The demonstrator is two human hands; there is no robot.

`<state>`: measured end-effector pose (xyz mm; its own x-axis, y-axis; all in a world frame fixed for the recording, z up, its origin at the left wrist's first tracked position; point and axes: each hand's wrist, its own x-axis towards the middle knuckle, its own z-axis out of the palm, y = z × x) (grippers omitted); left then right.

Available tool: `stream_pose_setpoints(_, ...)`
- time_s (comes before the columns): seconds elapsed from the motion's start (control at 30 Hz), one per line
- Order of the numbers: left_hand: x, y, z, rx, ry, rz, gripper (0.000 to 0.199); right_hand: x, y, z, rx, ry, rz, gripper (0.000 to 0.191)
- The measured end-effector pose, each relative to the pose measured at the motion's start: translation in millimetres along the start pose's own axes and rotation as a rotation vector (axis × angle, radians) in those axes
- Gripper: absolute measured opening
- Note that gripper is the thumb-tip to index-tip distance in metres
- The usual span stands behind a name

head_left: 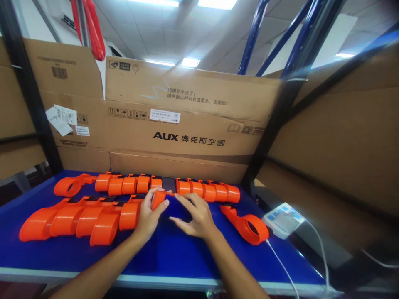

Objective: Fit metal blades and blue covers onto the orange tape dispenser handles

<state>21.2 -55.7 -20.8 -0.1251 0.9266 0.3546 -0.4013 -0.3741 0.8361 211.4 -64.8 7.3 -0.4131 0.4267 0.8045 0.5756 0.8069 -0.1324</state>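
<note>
My left hand (149,216) grips a rolled orange band (158,199) between thumb and fingers, over the middle of the blue table (174,257). My right hand (197,215) is just to the right, thumb and fingers apart. Its index fingertip comes close to the band's right end; I cannot tell whether they touch. Behind both hands stands a dark flat rectangular object (168,184) between orange bands. Beside my left wrist, another rolled orange band (129,215) ends a row.
Several orange bands with black parts form a front-left row (85,220) and a back row (202,190). Single bands lie at far left (70,185) and right (249,227). A white device (283,220) with cables sits at the right edge. Cardboard (187,116) walls the back.
</note>
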Motion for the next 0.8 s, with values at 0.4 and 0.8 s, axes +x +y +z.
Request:
stream_pose_setpoints(0.4,-20,-3,-2.3,0.885,-0.436,0.602,0.103,2,15,21,0.660,0.110,0.628,0.058)
stream_pose_setpoints(0.8,-11,24,-7.5,1.168,-0.401,0.957,0.084,0,13,17,0.744,-0.037,0.647,0.061)
